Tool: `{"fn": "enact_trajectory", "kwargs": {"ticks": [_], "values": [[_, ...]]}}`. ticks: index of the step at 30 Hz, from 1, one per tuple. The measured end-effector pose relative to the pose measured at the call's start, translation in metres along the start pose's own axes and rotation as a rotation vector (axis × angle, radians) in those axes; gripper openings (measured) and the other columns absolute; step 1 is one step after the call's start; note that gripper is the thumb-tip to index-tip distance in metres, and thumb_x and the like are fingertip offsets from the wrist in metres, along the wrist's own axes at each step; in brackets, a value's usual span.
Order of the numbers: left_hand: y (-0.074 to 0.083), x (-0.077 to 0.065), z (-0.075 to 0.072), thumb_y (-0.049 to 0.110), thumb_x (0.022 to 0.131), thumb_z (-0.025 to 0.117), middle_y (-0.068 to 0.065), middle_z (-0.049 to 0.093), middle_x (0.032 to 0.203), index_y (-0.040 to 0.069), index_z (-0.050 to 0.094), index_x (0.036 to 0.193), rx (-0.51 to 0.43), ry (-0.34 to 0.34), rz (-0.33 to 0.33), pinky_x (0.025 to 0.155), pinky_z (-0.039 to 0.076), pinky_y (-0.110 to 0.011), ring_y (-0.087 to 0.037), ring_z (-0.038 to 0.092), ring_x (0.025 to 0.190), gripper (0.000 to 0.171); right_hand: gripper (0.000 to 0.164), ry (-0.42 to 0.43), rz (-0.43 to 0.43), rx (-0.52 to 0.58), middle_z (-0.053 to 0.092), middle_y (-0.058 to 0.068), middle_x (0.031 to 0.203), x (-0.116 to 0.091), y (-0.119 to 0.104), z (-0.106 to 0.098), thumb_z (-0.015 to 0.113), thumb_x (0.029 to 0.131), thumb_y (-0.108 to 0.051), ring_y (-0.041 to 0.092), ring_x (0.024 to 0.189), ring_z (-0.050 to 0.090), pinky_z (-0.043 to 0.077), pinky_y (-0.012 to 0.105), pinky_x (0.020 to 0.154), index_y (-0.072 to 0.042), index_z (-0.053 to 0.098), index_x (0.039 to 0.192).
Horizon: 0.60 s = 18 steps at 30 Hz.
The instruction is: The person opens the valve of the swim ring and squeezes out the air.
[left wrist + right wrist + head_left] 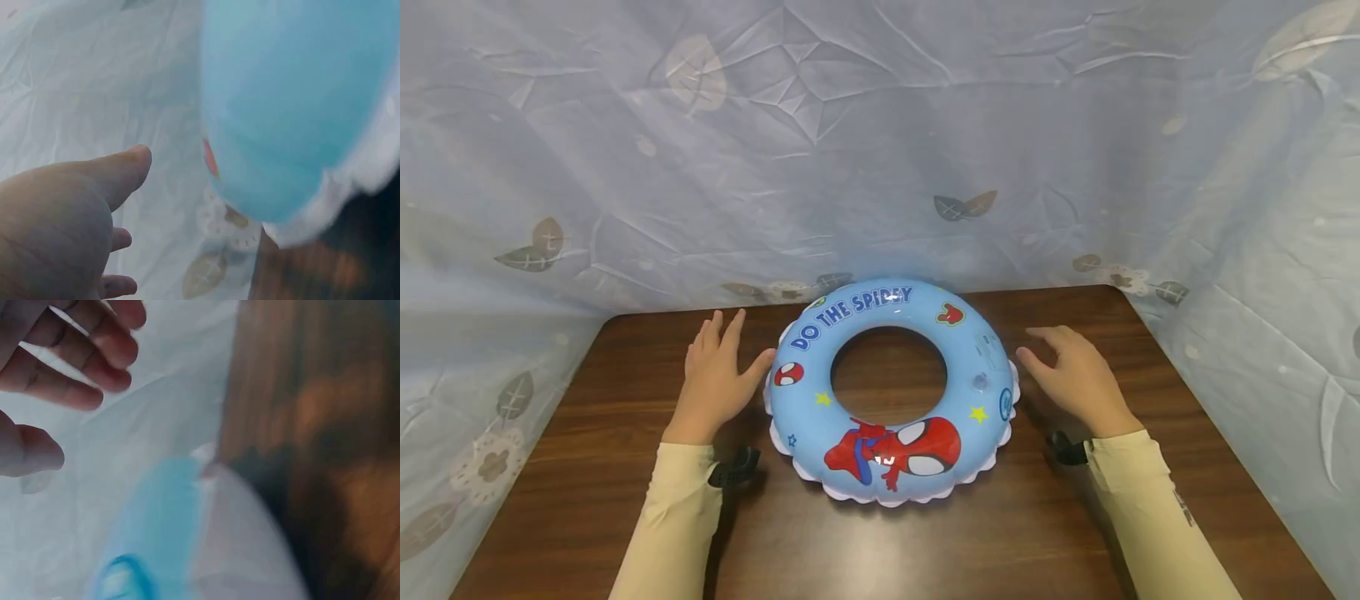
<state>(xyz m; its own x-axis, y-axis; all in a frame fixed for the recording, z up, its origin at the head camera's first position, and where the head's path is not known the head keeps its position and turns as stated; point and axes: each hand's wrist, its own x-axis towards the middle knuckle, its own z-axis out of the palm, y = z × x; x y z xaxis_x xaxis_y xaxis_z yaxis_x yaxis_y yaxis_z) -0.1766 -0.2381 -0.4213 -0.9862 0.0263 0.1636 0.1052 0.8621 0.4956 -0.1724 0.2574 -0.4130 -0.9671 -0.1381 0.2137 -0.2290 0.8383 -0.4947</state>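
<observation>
A light blue inflatable swim ring (887, 454) with a scalloped white edge, red cartoon figures and the words "DO THE SPIDEY" lies on the wooden table. My left hand (713, 379) is beside its left side, fingers spread and thumb pointing at the ring. On the other side, my right hand (1078, 375) is held with relaxed, slightly bent fingers, its thumb near the ring's right edge. In the left wrist view a gap shows between the thumb (128, 172) and the ring (287, 112). The right wrist view shows nothing between the fingers (94, 359) and thumb.
The dark wood table (880, 550) reaches back to a pale patterned cloth (850, 167) that hangs behind it and along both sides. Black straps (733, 468) sit at both wrists, below cream sleeves (673, 517).
</observation>
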Motion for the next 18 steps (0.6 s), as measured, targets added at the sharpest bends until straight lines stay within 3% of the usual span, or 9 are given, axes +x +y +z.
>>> {"fn": "enact_trajectory", "kwargs": {"ticks": [3,6,12,18], "values": [[0.006,-0.001,-0.001,0.057,0.101,0.058,-0.030,0.013,0.168,0.008,0.022,0.165,-0.053,-0.012,0.026,0.114,0.018,-0.077,-0.053,0.011,0.154,0.088,0.038,0.031,-0.035,0.054,0.072,0.013,0.111,0.000,-0.009,-0.003,0.067,0.101,-0.031,0.031,0.097,0.065,0.054,0.051,0.085,-0.004,0.069,0.128],[0.013,-0.001,-0.001,0.055,0.101,0.059,-0.030,0.019,0.166,0.009,0.022,0.165,-0.087,-0.053,0.039,0.110,0.027,-0.078,-0.053,0.020,0.151,0.087,0.030,0.011,-0.049,0.079,0.072,0.005,0.099,-0.001,-0.019,-0.005,0.068,0.101,-0.028,0.022,0.087,0.063,0.053,0.042,0.077,-0.007,0.073,0.121],[0.028,-0.006,-0.005,0.051,0.100,0.064,-0.031,0.030,0.161,0.006,0.020,0.165,-0.114,-0.157,0.003,0.112,0.032,-0.071,-0.052,0.034,0.146,0.090,0.029,-0.105,-0.066,0.093,0.070,-0.001,0.087,-0.001,-0.034,-0.008,0.070,0.100,-0.031,0.018,0.077,0.059,0.051,0.034,0.067,-0.010,0.075,0.119],[0.035,-0.008,-0.003,0.045,0.100,0.066,-0.031,0.038,0.156,0.005,0.024,0.164,-0.119,-0.182,0.014,0.110,0.037,-0.068,-0.050,0.043,0.140,0.087,0.031,-0.251,-0.050,0.119,0.061,-0.002,0.074,0.003,-0.043,-0.007,0.074,0.096,-0.038,0.016,0.066,0.055,0.048,0.031,0.059,-0.013,0.075,0.115]]}}
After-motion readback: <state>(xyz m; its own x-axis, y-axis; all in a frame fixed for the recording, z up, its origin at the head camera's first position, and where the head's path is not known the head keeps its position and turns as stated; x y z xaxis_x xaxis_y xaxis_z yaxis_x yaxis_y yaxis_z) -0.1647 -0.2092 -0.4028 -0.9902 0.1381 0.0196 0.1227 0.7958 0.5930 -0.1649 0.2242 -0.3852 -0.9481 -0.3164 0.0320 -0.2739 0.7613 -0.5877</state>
